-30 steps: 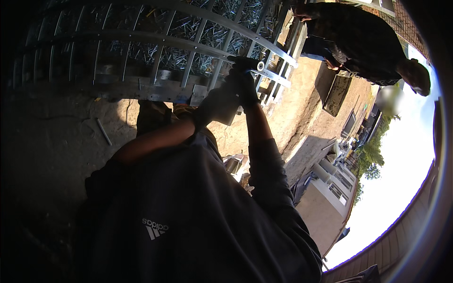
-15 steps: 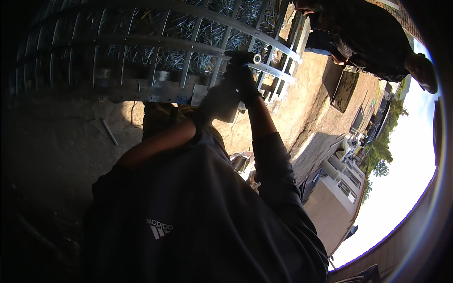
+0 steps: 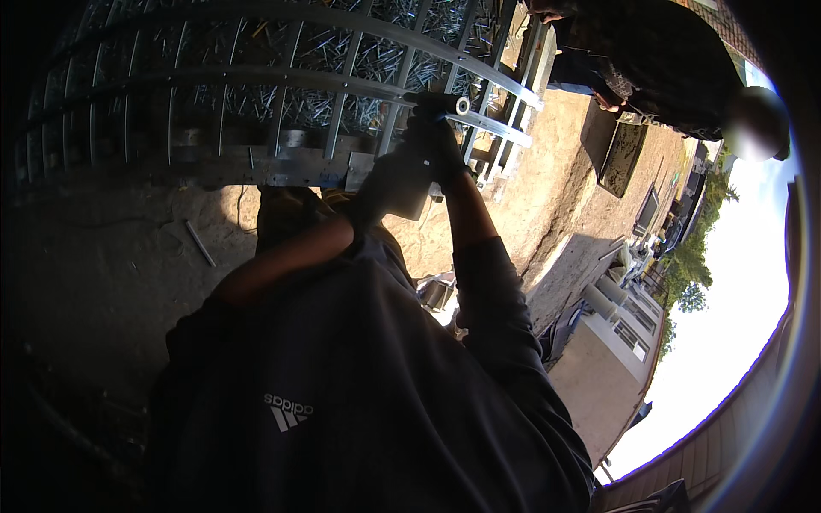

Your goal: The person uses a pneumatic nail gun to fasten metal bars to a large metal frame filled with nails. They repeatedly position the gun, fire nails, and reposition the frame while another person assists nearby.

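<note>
Both my hands wear dark gloves and are together at the near right part of a metal lattice frame (image 3: 376,25). My right hand (image 3: 440,147) is closed around a dark hand-held power tool (image 3: 438,103) whose round end has a pale ring. The tool lies against one of the frame's rails (image 3: 312,79). My left hand (image 3: 383,184) is just below and left of it, at the tool's lower part; its fingers are lost in shadow. A flat greyish block (image 3: 410,203) shows under the hands, and I cannot tell whether it belongs to the tool.
Thin shiny metal pieces (image 3: 312,107) lie heaped beneath the frame. Another person (image 3: 650,64) in dark clothes stands at the far right. A rectangular trough (image 3: 623,161) rests on the dirt ground. A metal strip (image 3: 200,243) lies on the ground at left. A building (image 3: 603,376) stands at right.
My hands and the tool keep their place on the rail. The view has shifted very slightly, and the other person's upper body has moved a little.
</note>
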Demonstrator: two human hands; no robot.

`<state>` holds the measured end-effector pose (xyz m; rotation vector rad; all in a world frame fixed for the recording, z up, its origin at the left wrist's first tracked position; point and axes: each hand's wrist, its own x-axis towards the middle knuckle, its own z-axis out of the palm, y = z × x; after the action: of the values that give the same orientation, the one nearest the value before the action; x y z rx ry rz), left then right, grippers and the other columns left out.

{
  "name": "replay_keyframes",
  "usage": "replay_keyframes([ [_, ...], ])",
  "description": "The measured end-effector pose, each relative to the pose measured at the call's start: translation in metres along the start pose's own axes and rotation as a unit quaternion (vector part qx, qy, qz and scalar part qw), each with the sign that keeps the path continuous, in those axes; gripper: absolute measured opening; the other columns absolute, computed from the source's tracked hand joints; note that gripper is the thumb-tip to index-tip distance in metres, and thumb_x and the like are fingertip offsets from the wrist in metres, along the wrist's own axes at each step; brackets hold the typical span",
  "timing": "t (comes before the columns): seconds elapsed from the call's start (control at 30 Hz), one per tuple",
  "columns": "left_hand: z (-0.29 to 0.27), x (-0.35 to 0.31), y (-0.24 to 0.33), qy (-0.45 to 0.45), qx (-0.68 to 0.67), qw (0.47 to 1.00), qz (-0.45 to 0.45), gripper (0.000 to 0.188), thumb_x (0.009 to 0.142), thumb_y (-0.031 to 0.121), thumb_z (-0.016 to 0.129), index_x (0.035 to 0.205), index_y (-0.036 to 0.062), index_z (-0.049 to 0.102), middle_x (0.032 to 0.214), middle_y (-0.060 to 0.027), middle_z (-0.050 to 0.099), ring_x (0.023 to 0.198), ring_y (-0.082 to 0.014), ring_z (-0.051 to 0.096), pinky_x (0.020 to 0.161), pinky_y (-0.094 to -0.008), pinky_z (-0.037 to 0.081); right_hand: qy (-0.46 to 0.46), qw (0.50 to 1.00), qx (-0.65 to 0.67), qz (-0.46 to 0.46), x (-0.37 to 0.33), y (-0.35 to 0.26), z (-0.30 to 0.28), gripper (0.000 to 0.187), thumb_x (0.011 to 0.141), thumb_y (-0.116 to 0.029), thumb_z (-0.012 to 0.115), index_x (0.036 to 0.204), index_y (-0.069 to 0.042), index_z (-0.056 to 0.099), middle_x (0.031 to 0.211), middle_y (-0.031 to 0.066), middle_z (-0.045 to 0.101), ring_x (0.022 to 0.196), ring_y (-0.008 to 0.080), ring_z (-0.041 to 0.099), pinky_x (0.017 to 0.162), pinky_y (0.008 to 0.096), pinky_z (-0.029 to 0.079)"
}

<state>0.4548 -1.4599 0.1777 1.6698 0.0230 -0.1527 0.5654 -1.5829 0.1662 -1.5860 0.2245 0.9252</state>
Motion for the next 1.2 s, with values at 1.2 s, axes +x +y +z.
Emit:
replay_keyframes([
  [1.2,-0.027,-0.034,-0.012,-0.027,-0.378,0.907,-0.184,0.063,0.105,0.046,0.057,0.155,0.009,0.045,0.146,-0.0063,0.056,0.131,-0.015,0.056,0.108,-0.0341,0.045,0.125,0.957,-0.234,0.118,0.046,0.022,0.009,0.067,0.089,-0.044,0.074,0.135,0.0,0.054,0.109,0.019,0.071,0.096,0.0249,0.071,0.078,0.0394,0.057],
])
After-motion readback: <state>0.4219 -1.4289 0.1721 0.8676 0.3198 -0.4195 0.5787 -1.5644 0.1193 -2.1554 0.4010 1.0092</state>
